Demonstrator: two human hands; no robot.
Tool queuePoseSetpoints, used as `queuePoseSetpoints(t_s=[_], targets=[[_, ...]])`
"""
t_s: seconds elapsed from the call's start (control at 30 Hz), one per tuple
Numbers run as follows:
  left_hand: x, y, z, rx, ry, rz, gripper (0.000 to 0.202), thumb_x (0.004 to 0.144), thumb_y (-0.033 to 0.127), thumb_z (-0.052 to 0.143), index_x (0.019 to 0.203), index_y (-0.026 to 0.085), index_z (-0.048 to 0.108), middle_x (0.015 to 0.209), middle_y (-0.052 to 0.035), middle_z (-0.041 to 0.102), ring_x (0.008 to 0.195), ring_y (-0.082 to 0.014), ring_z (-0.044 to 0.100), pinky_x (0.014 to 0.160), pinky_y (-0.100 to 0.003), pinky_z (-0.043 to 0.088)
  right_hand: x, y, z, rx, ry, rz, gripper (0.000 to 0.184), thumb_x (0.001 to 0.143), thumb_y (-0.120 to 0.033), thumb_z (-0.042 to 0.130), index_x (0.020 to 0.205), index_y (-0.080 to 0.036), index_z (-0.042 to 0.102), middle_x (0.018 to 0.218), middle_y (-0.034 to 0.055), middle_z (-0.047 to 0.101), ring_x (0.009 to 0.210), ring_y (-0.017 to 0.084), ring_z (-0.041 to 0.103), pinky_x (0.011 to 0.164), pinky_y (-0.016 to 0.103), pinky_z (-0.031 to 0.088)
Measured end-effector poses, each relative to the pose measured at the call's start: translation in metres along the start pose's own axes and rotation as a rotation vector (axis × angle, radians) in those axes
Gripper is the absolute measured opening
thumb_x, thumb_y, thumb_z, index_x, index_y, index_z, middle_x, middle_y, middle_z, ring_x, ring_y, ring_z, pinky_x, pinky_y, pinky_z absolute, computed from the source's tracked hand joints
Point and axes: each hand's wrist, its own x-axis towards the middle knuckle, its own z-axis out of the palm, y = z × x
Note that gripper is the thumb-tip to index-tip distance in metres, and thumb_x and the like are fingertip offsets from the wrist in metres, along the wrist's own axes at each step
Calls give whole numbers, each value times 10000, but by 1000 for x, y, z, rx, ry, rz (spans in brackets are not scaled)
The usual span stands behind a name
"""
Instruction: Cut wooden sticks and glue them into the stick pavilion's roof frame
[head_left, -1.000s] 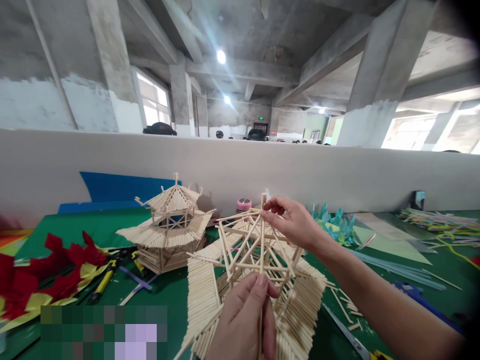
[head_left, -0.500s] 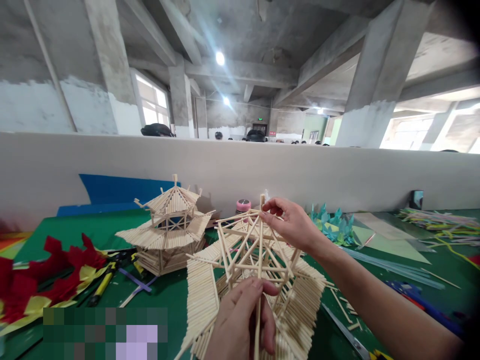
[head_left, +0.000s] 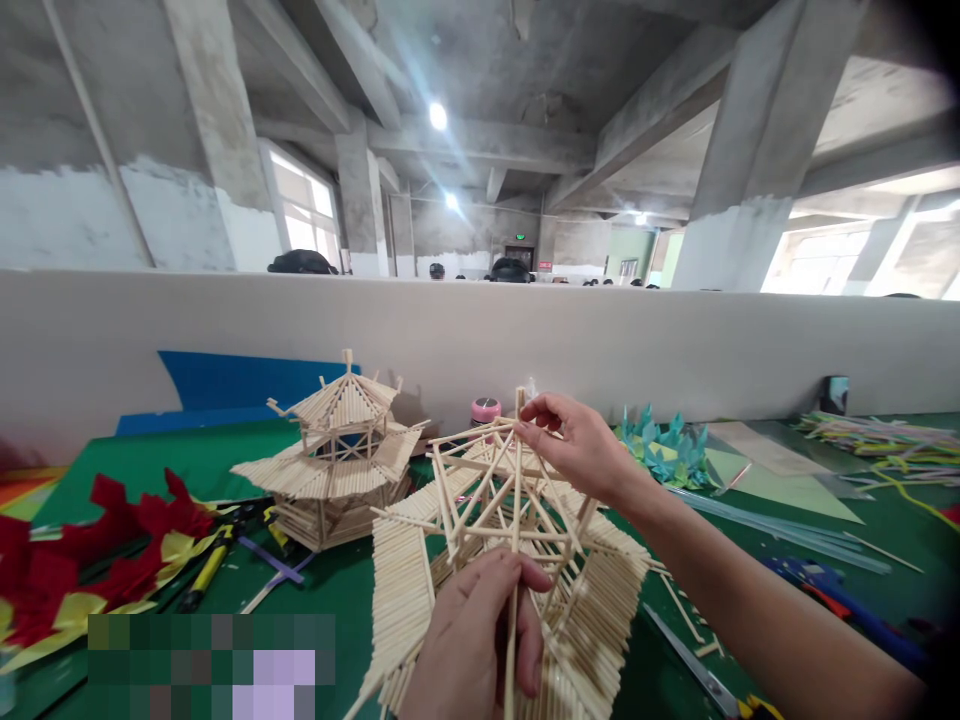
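Observation:
An unfinished pavilion model of thin wooden sticks (head_left: 517, 560) stands on the green table (head_left: 195, 460) in front of me, with an open roof frame. My left hand (head_left: 472, 640) is closed round one long stick (head_left: 514, 520) that runs up to the roof's peak. My right hand (head_left: 581, 445) pinches the top of that same stick at the peak. A finished wooden stick pavilion (head_left: 337, 450) stands to the left behind it.
Red and yellow paper flowers (head_left: 90, 560) and yellow-handled pliers (head_left: 206, 565) lie at left. A pink-lidded jar (head_left: 485, 410), teal paper flowers (head_left: 664, 450), clear strips, coloured sticks (head_left: 877, 440) and a metal blade (head_left: 686, 660) lie around. A grey partition (head_left: 675, 350) closes the back.
Both hands keep hold of the long stick; my left hand has dropped slightly and the view has shifted a little. The model has stayed put.

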Motion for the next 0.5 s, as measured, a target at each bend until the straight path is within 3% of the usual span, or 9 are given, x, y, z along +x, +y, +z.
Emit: queuePoseSetpoints(t_s=[0.5], targets=[[1, -1, -2, 65, 13, 15, 333, 727, 438, 406, 627, 155, 549, 292, 60, 367, 333, -61, 268, 425, -204, 180, -1, -1, 0, 7, 10, 8, 200, 770, -346, 487, 793, -165, 567, 722, 26, 597, 642, 124, 523, 576, 252, 396]])
